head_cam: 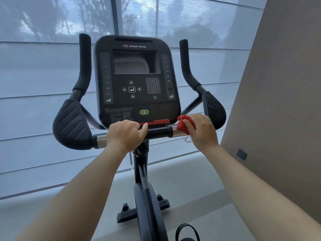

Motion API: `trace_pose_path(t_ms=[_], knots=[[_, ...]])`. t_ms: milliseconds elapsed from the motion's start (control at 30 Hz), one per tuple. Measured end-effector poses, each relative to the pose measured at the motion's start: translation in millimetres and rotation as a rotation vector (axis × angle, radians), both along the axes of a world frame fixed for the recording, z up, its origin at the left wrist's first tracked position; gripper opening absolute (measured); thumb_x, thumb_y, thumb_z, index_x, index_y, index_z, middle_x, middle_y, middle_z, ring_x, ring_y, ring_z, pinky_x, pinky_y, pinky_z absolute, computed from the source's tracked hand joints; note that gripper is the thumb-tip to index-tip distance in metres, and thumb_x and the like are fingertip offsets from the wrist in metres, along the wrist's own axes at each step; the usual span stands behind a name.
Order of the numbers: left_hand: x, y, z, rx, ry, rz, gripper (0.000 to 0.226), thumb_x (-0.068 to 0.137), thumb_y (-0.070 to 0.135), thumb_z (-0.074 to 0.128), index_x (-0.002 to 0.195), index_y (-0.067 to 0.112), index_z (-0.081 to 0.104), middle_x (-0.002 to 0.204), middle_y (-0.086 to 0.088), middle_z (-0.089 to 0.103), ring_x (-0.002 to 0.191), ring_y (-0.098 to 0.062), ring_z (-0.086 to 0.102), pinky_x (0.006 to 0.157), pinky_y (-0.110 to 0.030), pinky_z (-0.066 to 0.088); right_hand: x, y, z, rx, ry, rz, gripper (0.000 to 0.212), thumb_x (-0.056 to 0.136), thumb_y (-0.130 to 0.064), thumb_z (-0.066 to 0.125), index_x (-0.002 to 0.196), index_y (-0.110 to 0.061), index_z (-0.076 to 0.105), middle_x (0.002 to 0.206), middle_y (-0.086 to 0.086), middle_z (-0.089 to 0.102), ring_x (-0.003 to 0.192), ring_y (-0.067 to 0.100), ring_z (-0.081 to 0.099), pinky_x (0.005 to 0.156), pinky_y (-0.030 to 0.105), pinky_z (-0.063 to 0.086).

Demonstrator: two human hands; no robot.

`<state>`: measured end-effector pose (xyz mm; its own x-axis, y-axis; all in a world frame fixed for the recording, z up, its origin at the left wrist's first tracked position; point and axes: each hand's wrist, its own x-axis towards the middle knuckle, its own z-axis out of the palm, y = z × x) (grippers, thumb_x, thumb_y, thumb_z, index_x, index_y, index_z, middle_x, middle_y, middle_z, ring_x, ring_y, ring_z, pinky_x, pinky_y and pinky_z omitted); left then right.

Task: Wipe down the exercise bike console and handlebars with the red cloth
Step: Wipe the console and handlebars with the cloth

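The black console (pixel 136 80) of the exercise bike faces me, with a dark screen, keypad and green button. Below it runs the horizontal handlebar (pixel 157 132), black in the middle with chrome sections. My left hand (pixel 126 133) grips the bar just left of centre. My right hand (pixel 202 130) holds the bunched red cloth (pixel 184 125) against the right chrome section of the bar. Black elbow pads (pixel 72 125) and upright grips (pixel 85 61) flank the console on both sides.
The bike's black post and front foot (pixel 144 206) stand on a grey floor. A large window with pale blinds (pixel 34 101) fills the background. A beige wall (pixel 278 101) with a small dark plate rises close on the right. A pedal strap (pixel 187 231) shows at the bottom.
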<state>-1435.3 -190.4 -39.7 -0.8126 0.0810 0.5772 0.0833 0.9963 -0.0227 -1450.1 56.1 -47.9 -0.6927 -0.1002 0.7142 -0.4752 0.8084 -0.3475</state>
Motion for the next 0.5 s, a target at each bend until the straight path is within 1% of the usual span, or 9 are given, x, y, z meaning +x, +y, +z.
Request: trace_pose_path(t_ms=[100, 200, 233, 300, 400, 500], knots=[[0, -1, 0, -0.008, 0.023, -0.017, 0.058, 0.089, 0.052, 0.025, 0.051, 0.019, 0.052, 0.045, 0.008, 0.040, 0.043, -0.016, 0.038, 0.043, -0.023, 0.017, 8, -21, -8, 0.026, 0.014, -0.035, 0.031, 0.095, -0.035, 0.045, 0.103, -0.012, 0.065, 0.095, 0.006, 0.065, 0.092, 0.025, 0.055, 0.089, 0.040, 0.041], [0, -2, 1, -0.014, 0.026, -0.031, 0.057, 0.090, 0.052, 0.026, 0.049, 0.018, 0.049, 0.046, 0.007, 0.043, 0.043, -0.017, 0.040, 0.043, -0.023, 0.019, 15, -34, -16, 0.100, 0.045, 0.005, 0.032, 0.094, -0.034, 0.047, 0.111, -0.012, 0.061, 0.108, 0.007, 0.063, 0.103, 0.025, 0.053, 0.100, 0.041, 0.037], [0, -2, 1, -0.014, 0.018, -0.038, 0.057, 0.091, 0.052, 0.027, 0.050, 0.019, 0.049, 0.047, 0.006, 0.045, 0.044, -0.017, 0.041, 0.043, -0.023, 0.020, 14, -30, -15, 0.126, 0.050, 0.021, 0.032, 0.093, -0.033, 0.048, 0.112, -0.012, 0.061, 0.108, 0.007, 0.063, 0.103, 0.025, 0.053, 0.100, 0.041, 0.037], [0, -3, 1, -0.012, -0.001, -0.054, 0.058, 0.090, 0.054, 0.023, 0.053, 0.019, 0.051, 0.049, 0.006, 0.047, 0.045, -0.015, 0.040, 0.043, -0.024, 0.020, 12, -20, -9, 0.143, 0.026, 0.033, 0.030, 0.093, -0.033, 0.049, 0.110, -0.011, 0.061, 0.104, 0.006, 0.064, 0.099, 0.026, 0.055, 0.094, 0.039, 0.041], [0, -7, 3, -0.032, -0.093, -0.058, 0.064, 0.091, 0.057, 0.018, 0.058, 0.019, 0.057, 0.055, 0.003, 0.053, 0.050, -0.015, 0.046, 0.043, -0.025, 0.024, 11, -9, -1, 0.067, -0.040, -0.024, 0.027, 0.094, -0.032, 0.048, 0.107, -0.011, 0.061, 0.098, 0.007, 0.064, 0.094, 0.024, 0.055, 0.088, 0.036, 0.044], [0, -11, 4, -0.038, -0.144, -0.081, 0.065, 0.093, 0.057, 0.018, 0.063, 0.018, 0.061, 0.061, 0.002, 0.058, 0.058, -0.018, 0.053, 0.046, -0.026, 0.028, 10, -14, -5, -0.001, -0.023, -0.095, 0.028, 0.095, -0.031, 0.046, 0.105, -0.011, 0.062, 0.097, 0.008, 0.064, 0.093, 0.025, 0.053, 0.088, 0.036, 0.040]])
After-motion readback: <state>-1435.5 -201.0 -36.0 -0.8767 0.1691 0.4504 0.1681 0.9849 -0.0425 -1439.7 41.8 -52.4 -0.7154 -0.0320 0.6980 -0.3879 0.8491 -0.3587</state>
